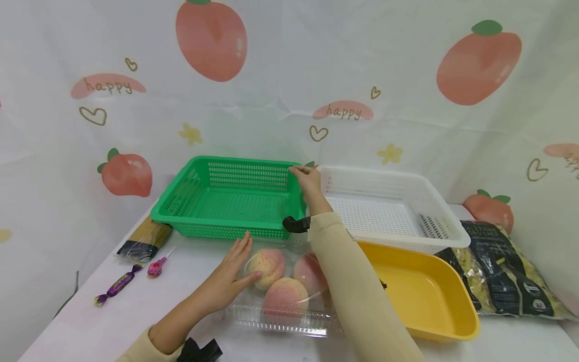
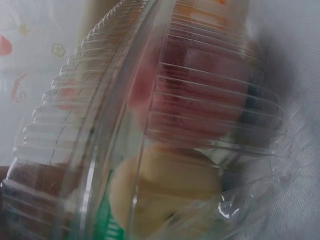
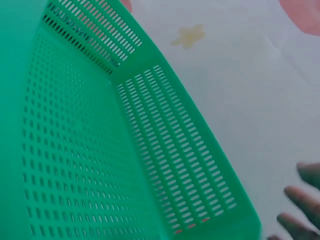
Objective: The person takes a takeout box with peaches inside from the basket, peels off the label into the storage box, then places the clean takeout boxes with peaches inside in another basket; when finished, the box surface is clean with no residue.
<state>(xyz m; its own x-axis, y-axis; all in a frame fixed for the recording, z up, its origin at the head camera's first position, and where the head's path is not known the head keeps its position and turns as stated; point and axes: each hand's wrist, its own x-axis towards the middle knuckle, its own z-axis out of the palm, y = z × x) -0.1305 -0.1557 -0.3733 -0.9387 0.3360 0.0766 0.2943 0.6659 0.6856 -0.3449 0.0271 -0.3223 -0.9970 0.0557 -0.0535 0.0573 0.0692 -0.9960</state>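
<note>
Nearest the front edge of the surface (image 1: 108, 322), a clear plastic container (image 1: 276, 314) holding three peaches (image 1: 268, 266) is touched on its left side by the left hand (image 1: 228, 281), whose fingers are held straight and flat against the lid. Behind it, toward the back edge, the green basket (image 1: 212, 201) is gripped at its far right corner by the right hand (image 1: 307, 183), fingers curled over the rim. A white basket (image 1: 389, 211) is seen just beside it, and a yellow tray (image 1: 429, 296) in front of that.
</note>
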